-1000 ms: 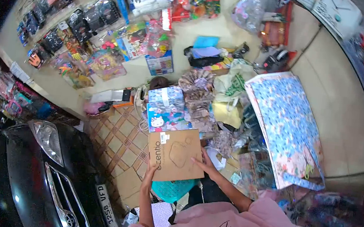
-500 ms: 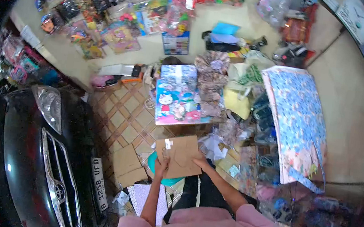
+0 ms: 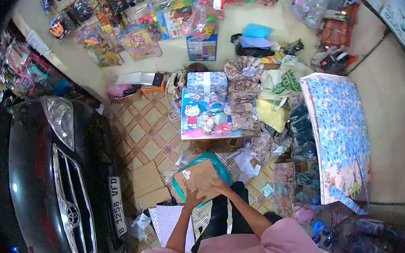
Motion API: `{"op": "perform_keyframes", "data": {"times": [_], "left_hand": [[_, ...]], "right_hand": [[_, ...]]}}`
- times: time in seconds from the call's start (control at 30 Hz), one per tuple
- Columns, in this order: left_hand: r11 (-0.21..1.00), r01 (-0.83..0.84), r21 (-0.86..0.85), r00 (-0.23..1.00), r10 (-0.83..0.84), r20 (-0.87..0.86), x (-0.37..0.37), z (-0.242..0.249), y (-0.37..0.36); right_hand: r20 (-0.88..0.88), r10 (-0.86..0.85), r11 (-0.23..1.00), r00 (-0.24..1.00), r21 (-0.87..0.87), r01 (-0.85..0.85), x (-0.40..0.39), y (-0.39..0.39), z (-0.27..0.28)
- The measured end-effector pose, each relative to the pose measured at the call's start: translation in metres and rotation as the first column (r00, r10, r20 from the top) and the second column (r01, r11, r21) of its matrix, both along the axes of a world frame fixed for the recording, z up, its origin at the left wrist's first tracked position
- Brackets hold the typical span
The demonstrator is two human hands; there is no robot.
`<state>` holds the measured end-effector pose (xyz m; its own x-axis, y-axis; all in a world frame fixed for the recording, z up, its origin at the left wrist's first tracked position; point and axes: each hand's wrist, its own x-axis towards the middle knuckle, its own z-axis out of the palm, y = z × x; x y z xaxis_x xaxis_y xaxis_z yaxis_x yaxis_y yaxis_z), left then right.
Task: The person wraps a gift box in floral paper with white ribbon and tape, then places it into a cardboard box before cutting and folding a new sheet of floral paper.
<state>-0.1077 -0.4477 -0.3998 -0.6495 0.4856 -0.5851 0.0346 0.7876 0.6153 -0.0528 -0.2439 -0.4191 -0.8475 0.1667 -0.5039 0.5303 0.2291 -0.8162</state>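
A flat piece of brown cardboard [image 3: 198, 176] with dark printing and a small white label is tilted over a teal plastic stool or tub [image 3: 222, 167]. My left hand [image 3: 194, 197] lies at its lower edge, fingers spread against the cardboard. On the right side my right hand [image 3: 219, 187] grips the cardboard's edge, its fingers over the surface. Just beyond stands a low table with a Hello Kitty top [image 3: 189, 131], bearing a blue floral bundle [image 3: 207, 83] and ruffled brown floral fabric [image 3: 242, 96].
A black car [image 3: 25, 172] fills the left. Cardboard [image 3: 149, 185] and a lilac patterned sheet [image 3: 168, 224] lie on the tiled floor. At right are a blue floral padded piece [image 3: 336, 125] and plastic-wrapped goods [image 3: 305, 147]. Packaged items hang on the far wall.
The cardboard has turned and tilted, showing more of the teal object beneath. My left hand has spread its fingers on the cardboard's lower edge. The view has shifted slightly.
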Motion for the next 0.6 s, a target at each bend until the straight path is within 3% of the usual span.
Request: {"op": "perform_keyframes", "data": {"times": [0.03, 0.07, 0.1, 0.13, 0.17, 0.23, 0.33, 0.37, 0.43, 0.47, 0.53, 0.57, 0.6], "left_hand": [[0.999, -0.012, 0.038, 0.997, 0.014, -0.07, 0.005, 0.016, 0.01], [0.994, -0.061, 0.092, 0.997, 0.064, -0.037, 0.002, 0.026, 0.024], [0.974, -0.143, 0.175, 0.989, 0.137, 0.048, 0.0, 0.031, 0.04], [0.9, -0.345, 0.266, 0.91, 0.253, 0.327, -0.004, 0.036, 0.059], [0.777, -0.565, 0.278, 0.734, 0.319, 0.6, -0.007, 0.04, 0.078], [0.563, -0.788, 0.247, 0.435, 0.227, 0.871, -0.007, 0.052, 0.109], [0.347, -0.841, 0.416, 0.373, -0.185, 0.909, -0.009, 0.086, 0.154], [0.252, -0.874, 0.415, 0.386, -0.159, 0.909, -0.004, 0.12, 0.173], [0.407, -0.817, 0.41, 0.279, -0.343, 0.897, -0.018, 0.145, 0.212], [0.476, -0.777, 0.412, 0.21, -0.42, 0.883, -0.025, 0.154, 0.224], [0.442, -0.409, 0.798, 0.558, -0.571, 0.602, -0.031, 0.165, 0.252], [0.47, -0.698, 0.54, 0.122, -0.665, 0.737, -0.034, 0.176, 0.272], [0.554, -0.815, 0.17, -0.334, -0.69, 0.642, -0.031, 0.203, 0.292]], "right_hand": [[0.023, -0.071, 0.988, 0.997, -0.137, 0.073, 0.003, 0.0, 0.017], [-0.079, -0.139, 0.979, 0.987, -0.164, 0.125, 0.005, 0.0, 0.011], [-0.179, -0.209, 0.965, 0.961, -0.195, 0.174, 0.008, -0.003, -0.007], [-0.276, -0.28, 0.948, 0.919, -0.228, 0.22, 0.005, -0.003, 0.003], [-0.315, -0.291, 0.954, 0.903, -0.172, 0.247, 0.003, 0.0, 0.012], [-0.378, -0.324, 0.943, 0.867, -0.058, 0.327, -0.005, 0.011, 0.104], [-0.505, -0.185, 0.921, 0.843, 0.21, 0.327, 0.003, 0.028, 0.188], [-0.528, -0.124, 0.899, 0.84, 0.299, 0.321, 0.007, 0.033, 0.21], [-0.551, 0.009, 0.828, 0.835, 0.473, 0.302, 0.015, 0.055, 0.234], [-0.576, 0.003, 0.814, 0.817, 0.476, 0.333, 0.021, 0.071, 0.238], [-0.626, -0.003, 0.788, 0.78, 0.478, 0.387, 0.033, 0.103, 0.247], [-0.654, -0.084, 0.764, 0.751, 0.442, 0.471, 0.042, 0.116, 0.256], [-0.634, -0.106, 0.713, 0.766, 0.489, 0.503, 0.055, 0.131, 0.276]]}}
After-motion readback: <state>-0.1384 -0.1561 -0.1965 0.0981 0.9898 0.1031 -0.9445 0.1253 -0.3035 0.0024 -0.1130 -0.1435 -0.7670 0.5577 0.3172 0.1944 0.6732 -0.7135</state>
